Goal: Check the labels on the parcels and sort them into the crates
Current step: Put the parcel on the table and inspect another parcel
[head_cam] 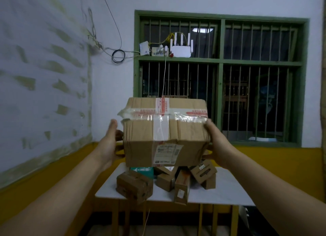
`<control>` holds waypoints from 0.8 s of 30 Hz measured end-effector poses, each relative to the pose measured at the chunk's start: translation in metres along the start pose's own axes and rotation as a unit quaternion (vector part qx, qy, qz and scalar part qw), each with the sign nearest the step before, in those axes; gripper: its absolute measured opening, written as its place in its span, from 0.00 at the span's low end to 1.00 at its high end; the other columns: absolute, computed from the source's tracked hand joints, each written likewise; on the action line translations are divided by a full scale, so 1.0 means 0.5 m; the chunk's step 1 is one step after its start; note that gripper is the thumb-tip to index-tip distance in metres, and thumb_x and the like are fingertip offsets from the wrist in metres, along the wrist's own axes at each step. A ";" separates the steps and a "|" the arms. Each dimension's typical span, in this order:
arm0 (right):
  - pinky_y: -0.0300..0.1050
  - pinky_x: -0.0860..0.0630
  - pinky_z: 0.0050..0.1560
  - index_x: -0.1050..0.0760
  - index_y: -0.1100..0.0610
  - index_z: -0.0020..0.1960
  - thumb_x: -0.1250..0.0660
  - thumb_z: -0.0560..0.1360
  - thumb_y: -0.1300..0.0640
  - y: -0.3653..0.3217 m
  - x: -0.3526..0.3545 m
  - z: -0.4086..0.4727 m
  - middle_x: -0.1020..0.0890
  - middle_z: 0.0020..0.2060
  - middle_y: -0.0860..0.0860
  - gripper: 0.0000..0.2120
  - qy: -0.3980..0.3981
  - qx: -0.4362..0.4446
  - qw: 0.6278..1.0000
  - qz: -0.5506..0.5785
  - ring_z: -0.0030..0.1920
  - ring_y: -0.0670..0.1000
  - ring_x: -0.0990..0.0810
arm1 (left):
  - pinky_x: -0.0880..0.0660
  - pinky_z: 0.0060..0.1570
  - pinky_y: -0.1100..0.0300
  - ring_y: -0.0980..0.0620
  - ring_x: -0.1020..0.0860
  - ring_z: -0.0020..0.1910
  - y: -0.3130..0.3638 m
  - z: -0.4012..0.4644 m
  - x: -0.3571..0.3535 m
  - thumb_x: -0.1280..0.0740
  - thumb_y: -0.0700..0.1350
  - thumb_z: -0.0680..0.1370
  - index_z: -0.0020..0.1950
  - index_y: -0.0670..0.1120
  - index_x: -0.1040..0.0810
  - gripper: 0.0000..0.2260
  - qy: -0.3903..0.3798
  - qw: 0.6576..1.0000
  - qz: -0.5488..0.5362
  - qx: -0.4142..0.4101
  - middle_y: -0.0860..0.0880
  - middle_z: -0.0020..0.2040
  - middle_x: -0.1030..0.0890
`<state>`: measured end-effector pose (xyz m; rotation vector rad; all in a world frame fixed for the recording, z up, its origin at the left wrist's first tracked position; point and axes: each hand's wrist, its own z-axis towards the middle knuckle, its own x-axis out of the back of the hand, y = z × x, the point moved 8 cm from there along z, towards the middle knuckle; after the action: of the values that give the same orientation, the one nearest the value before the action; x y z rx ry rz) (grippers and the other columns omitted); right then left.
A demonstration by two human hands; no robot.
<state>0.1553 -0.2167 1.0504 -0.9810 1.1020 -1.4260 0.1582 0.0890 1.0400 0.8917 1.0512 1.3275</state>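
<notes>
Both hands clamp the big box (165,131) between them — left hand (111,144) and right hand (217,144) at its short ends, long axis crosswise, label (167,153) facing the camera, raised above the small boxes (167,181) on the desk (224,191).

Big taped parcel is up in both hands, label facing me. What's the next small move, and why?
Probably bring the large parcel nearer and read its label. The left hand and right hand hold its sides, the label faces the camera but is illegible, and no crate is in view.
</notes>
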 end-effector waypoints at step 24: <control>0.62 0.27 0.61 0.32 0.53 0.59 0.46 0.83 0.49 -0.009 0.005 -0.026 0.24 0.53 0.57 0.11 0.044 0.082 0.996 -0.010 0.51 0.55 0.24 | 0.25 0.43 0.56 0.52 0.24 0.47 0.014 -0.012 0.005 0.46 0.46 0.84 0.63 0.47 0.37 0.08 0.036 0.994 0.029 -0.102 0.47 0.50 0.25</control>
<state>0.1417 -0.2174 1.0515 -0.8201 1.0237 -1.5624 0.1502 0.0915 1.0444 0.7304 0.9297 1.4966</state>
